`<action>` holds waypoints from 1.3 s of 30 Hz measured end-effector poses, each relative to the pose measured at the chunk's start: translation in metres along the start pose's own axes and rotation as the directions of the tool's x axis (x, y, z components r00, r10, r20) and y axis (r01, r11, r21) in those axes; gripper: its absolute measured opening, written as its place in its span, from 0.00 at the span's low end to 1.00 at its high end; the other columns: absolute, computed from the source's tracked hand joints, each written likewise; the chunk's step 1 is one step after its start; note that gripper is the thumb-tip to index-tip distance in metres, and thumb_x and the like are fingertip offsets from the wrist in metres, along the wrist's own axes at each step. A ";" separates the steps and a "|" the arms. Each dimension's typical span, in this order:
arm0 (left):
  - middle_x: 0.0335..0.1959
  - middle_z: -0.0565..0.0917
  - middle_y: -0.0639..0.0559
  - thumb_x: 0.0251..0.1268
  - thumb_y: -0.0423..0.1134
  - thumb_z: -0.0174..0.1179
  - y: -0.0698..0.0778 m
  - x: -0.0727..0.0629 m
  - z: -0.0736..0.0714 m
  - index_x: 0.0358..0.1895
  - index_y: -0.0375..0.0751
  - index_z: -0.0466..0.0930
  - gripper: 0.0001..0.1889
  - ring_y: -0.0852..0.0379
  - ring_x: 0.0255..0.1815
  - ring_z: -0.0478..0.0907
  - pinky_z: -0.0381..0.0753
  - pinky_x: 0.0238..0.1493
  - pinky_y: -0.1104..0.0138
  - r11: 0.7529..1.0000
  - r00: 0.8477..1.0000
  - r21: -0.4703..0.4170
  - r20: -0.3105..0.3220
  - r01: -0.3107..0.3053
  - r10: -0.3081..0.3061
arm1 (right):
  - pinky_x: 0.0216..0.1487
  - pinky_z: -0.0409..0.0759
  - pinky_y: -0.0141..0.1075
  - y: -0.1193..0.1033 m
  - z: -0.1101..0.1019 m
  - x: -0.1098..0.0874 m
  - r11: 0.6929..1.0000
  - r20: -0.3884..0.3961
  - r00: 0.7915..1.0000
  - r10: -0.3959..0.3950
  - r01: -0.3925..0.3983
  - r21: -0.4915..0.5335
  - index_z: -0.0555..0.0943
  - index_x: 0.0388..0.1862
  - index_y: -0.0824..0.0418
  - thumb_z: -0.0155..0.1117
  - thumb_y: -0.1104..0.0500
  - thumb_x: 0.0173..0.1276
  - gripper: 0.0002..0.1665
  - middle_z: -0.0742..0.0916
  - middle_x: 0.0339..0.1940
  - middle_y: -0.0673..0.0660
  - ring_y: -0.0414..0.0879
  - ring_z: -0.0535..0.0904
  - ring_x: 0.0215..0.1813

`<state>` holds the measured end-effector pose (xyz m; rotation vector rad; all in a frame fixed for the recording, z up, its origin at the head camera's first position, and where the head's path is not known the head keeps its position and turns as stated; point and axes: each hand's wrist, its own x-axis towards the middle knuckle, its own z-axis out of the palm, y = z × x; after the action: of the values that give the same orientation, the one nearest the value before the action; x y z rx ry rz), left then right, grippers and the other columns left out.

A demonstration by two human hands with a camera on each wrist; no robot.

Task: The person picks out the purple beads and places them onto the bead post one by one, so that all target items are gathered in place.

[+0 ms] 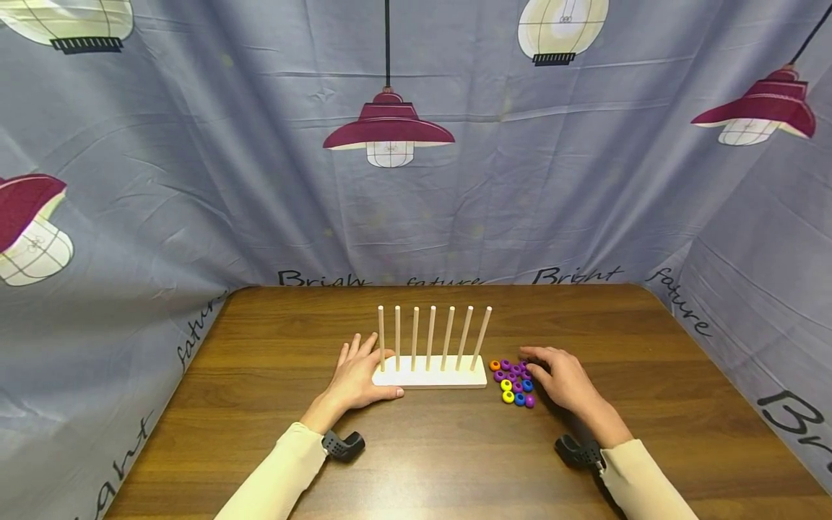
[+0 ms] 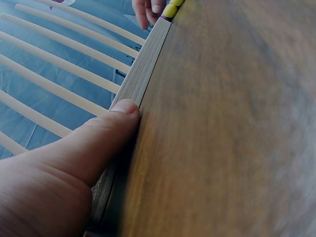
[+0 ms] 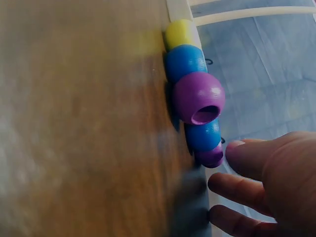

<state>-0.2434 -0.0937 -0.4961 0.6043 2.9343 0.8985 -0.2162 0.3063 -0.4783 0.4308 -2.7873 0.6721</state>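
A pale wooden peg stand (image 1: 429,379) with several upright pegs in a row stands on the table. My left hand (image 1: 354,381) holds its left end, thumb along the front edge and index finger at the back, the other fingers spread. In the left wrist view the thumb (image 2: 94,145) presses the front edge of the base. Right of the stand lie several beads in a cluster: purple, blue, yellow (image 1: 506,386) and one orange (image 1: 495,365). Loosely bent, my right hand (image 1: 565,379) is at their right side, fingertips close to a purple bead (image 3: 211,156).
The brown wooden table (image 1: 429,462) reaches back to a grey-blue curtain (image 1: 260,144) printed with lamps and lettering. Black camera mounts (image 1: 344,446) sit on both wrists.
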 end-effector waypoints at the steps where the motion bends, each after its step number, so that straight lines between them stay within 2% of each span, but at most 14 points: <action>1: 0.79 0.61 0.32 0.47 0.59 0.77 0.000 0.000 0.000 0.64 0.49 0.80 0.38 0.25 0.82 0.47 0.43 0.80 0.34 1.000 1.000 -0.001 0.000 -0.001 0.001 | 0.58 0.79 0.62 0.001 0.001 0.000 1.000 -0.003 1.000 -0.002 0.002 -0.001 0.84 0.58 0.65 0.66 0.66 0.68 0.19 0.90 0.53 0.65 0.66 0.84 0.57; 13: 0.78 0.62 0.30 0.47 0.58 0.76 -0.001 0.000 0.000 0.64 0.46 0.80 0.39 0.23 0.81 0.48 0.44 0.79 0.32 1.000 1.000 -0.001 -0.017 -0.023 0.023 | 0.58 0.78 0.62 0.002 0.001 0.003 1.000 -0.001 1.000 0.005 -0.005 0.013 0.87 0.54 0.63 0.69 0.64 0.67 0.16 0.91 0.50 0.62 0.65 0.84 0.55; 19: 0.79 0.62 0.31 0.48 0.59 0.76 -0.001 0.000 -0.001 0.64 0.48 0.81 0.38 0.24 0.82 0.47 0.43 0.80 0.33 1.000 1.000 0.004 -0.006 -0.008 0.008 | 0.56 0.79 0.61 0.005 0.004 0.003 1.000 -0.026 1.000 0.008 -0.008 0.029 0.88 0.50 0.63 0.69 0.68 0.65 0.15 0.91 0.48 0.62 0.64 0.85 0.53; 30: 0.79 0.61 0.32 0.47 0.60 0.76 -0.001 -0.001 0.002 0.65 0.49 0.80 0.39 0.25 0.82 0.47 0.43 0.80 0.34 1.000 1.000 -0.001 0.002 0.005 -0.005 | 0.50 0.80 0.56 0.010 0.010 0.001 0.998 -0.035 0.998 -0.055 0.056 0.006 0.89 0.47 0.63 0.74 0.69 0.57 0.17 0.91 0.43 0.59 0.60 0.85 0.47; 35: 0.79 0.62 0.32 0.47 0.60 0.76 -0.001 0.000 0.001 0.64 0.49 0.80 0.39 0.25 0.82 0.47 0.43 0.80 0.34 1.000 1.000 0.000 -0.001 0.004 -0.004 | 0.47 0.81 0.54 0.011 0.013 0.002 0.996 -0.058 0.995 -0.085 0.085 -0.001 0.90 0.44 0.61 0.75 0.69 0.56 0.15 0.91 0.40 0.57 0.59 0.85 0.45; 39: 0.79 0.62 0.33 0.47 0.60 0.76 0.000 0.000 0.000 0.65 0.49 0.80 0.39 0.25 0.82 0.47 0.43 0.80 0.34 1.000 1.000 0.002 0.001 0.007 -0.007 | 0.47 0.81 0.53 0.010 0.013 0.002 0.997 -0.061 0.995 -0.078 0.079 0.001 0.90 0.44 0.61 0.75 0.69 0.57 0.14 0.91 0.39 0.57 0.58 0.85 0.45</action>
<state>-0.2440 -0.0938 -0.4965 0.5946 2.9350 0.8948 -0.2240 0.3082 -0.4929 0.5088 -2.6968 0.6611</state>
